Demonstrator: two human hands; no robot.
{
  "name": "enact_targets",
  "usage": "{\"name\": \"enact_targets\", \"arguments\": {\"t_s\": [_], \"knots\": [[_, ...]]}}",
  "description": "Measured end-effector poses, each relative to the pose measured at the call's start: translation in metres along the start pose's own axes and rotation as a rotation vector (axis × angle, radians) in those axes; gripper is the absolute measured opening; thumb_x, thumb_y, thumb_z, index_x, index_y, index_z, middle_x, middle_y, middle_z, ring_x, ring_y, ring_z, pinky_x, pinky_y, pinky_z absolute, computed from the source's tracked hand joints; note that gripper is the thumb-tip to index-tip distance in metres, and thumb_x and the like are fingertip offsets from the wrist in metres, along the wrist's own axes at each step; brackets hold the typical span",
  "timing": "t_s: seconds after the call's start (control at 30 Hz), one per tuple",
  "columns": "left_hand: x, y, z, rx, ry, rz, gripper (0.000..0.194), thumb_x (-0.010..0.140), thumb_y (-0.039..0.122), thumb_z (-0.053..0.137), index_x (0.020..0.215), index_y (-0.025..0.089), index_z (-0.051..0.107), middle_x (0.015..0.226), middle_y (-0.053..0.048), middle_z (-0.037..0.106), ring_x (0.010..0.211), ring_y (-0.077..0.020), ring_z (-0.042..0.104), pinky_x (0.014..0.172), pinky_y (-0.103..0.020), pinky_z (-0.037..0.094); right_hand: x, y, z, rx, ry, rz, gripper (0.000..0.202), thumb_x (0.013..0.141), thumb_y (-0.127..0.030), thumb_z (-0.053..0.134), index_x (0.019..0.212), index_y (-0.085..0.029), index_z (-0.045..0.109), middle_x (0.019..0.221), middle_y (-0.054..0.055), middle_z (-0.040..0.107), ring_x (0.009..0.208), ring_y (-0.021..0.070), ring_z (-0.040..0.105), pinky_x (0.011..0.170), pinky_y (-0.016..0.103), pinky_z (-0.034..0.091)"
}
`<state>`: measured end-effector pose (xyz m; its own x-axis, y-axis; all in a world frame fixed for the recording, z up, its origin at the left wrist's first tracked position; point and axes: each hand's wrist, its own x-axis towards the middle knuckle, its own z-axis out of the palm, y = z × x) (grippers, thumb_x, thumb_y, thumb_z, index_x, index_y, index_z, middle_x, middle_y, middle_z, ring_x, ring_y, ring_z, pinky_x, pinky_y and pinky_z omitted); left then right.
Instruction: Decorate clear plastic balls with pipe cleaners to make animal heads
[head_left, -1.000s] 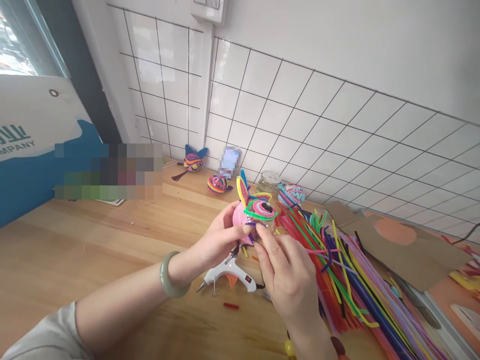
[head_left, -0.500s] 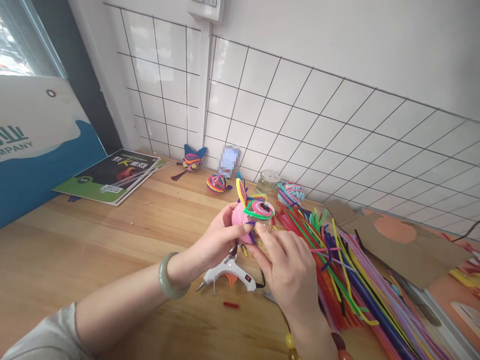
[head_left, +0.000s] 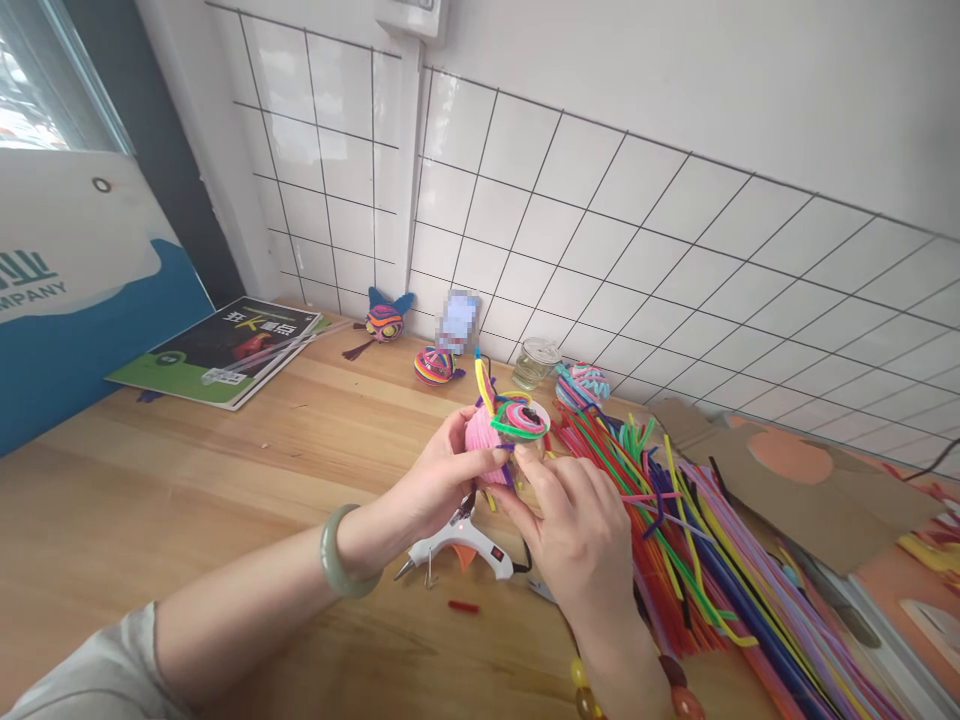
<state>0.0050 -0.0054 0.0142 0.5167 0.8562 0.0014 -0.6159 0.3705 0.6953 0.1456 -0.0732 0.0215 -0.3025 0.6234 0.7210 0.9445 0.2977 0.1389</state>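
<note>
Between my hands is a jar wrapped in pink pipe cleaner [head_left: 482,432], with a yellow ear and a green, pink and black eye. My left hand [head_left: 431,478] grips its left side, thumb across the front. My right hand [head_left: 574,520] is closed at the lower front, fingertips pressed on a purple pipe cleaner [head_left: 508,470] against the jar; the exact pinch is partly hidden. Just below, a white hot glue gun [head_left: 476,548] rests on the wooden table [head_left: 300,620], its nozzle pointing left. A short red piece [head_left: 463,607] lies in front of it.
A large heap of coloured pipe cleaners [head_left: 690,560] spreads to the right, beside brown cardboard [head_left: 810,500]. Along the wall are a blue-eared ornament [head_left: 386,318], a striped one [head_left: 435,367], a phone [head_left: 457,322], a glass jar [head_left: 535,364] and a blue-pink ornament [head_left: 583,385]. Booklets [head_left: 225,350] lie left.
The wrapped jar has tilted slightly in my hands, and its ear looks narrower now. Both hands keep nearly the same grip and place.
</note>
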Motion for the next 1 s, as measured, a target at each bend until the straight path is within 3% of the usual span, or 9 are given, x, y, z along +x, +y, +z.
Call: {"name": "enact_targets", "arguments": {"t_s": [0.23, 0.43, 0.77, 0.9, 1.0], "knots": [[-0.002, 0.004, 0.002, 0.036, 0.006, 0.056, 0.049, 0.065, 0.016, 0.080, 0.106, 0.016, 0.053, 0.100, -0.005, 0.066, 0.081, -0.0139, 0.063, 0.071, -0.025, 0.050, -0.003, -0.001, 0.008, 0.127, 0.088, 0.028, 0.041, 0.089, -0.028, 0.066, 0.126, -0.017, 0.052, 0.088, 0.009, 0.064, 0.084, 0.0239, 0.062, 0.070, 0.036, 0.049], [-0.002, 0.006, 0.001, 0.125, 0.026, 0.066, 0.049, 0.065, 0.014, 0.079, 0.106, 0.018, 0.052, 0.087, 0.000, 0.065, 0.069, -0.0109, 0.061, 0.066, -0.024, 0.049, -0.004, -0.002, 0.010, 0.110, 0.069, 0.001, 0.038, 0.089, -0.023, 0.064, 0.126, -0.022, 0.055, 0.089, 0.007, 0.059, 0.080, 0.0209, 0.061, 0.070, 0.034, 0.050], [-0.004, 0.008, 0.004, 0.118, 0.042, 0.067, 0.051, 0.061, 0.012, 0.080, 0.104, 0.017, 0.053, 0.088, -0.001, 0.066, 0.071, -0.0117, 0.061, 0.065, -0.023, 0.049, -0.004, 0.000, 0.011, 0.178, 0.075, 0.022, 0.042, 0.088, -0.021, 0.066, 0.128, -0.024, 0.055, 0.090, 0.006, 0.057, 0.081, 0.0204, 0.061, 0.072, 0.035, 0.053], [0.000, 0.010, 0.000, 0.026, 0.001, -0.028, 0.042, 0.068, 0.017, 0.077, 0.105, 0.016, 0.056, 0.094, -0.005, 0.067, 0.075, -0.0138, 0.063, 0.067, -0.025, 0.051, -0.002, 0.001, 0.008, 0.360, 0.085, 0.066, 0.053, 0.087, -0.020, 0.067, 0.137, -0.024, 0.049, 0.089, 0.005, 0.056, 0.080, 0.0188, 0.059, 0.071, 0.034, 0.054], [0.007, 0.012, -0.007, -0.086, -0.131, -0.148, 0.036, 0.079, 0.024, 0.068, 0.113, 0.015, 0.060, 0.099, -0.009, 0.069, 0.082, -0.0178, 0.066, 0.077, -0.031, 0.054, -0.001, 0.001, 0.006, 0.487, 0.134, 0.145, 0.063, 0.087, -0.020, 0.068, 0.143, -0.023, 0.041, 0.086, 0.003, 0.056, 0.076, 0.0171, 0.056, 0.072, 0.034, 0.054]]}}
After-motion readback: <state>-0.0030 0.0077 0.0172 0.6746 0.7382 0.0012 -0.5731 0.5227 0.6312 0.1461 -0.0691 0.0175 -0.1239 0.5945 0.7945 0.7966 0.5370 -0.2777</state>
